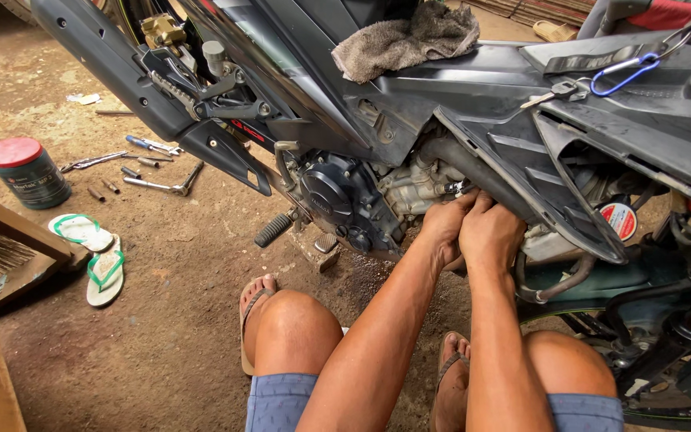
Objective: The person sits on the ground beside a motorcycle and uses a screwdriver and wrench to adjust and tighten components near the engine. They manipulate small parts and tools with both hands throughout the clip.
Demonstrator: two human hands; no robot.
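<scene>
A black motorcycle (pixel 457 88) stands in front of me, its engine (pixel 345 200) exposed under the fairing. My left hand (pixel 444 226) and my right hand (pixel 489 232) are pressed side by side against the engine area just below the black side panel (pixel 521 184). The fingers of both curl in around a small part near the cylinder; what they grip is hidden. I squat with my knees in front of the bike, sandals on my feet.
A grey rag (pixel 405 40) lies on the seat, keys with a blue carabiner (pixel 621 74) beside it. Wrenches and sockets (pixel 149 172) lie scattered on the dirt floor. A red-lidded tin (pixel 25 172), white-green sandals (pixel 93 252) and wooden boards (pixel 1 264) sit at left.
</scene>
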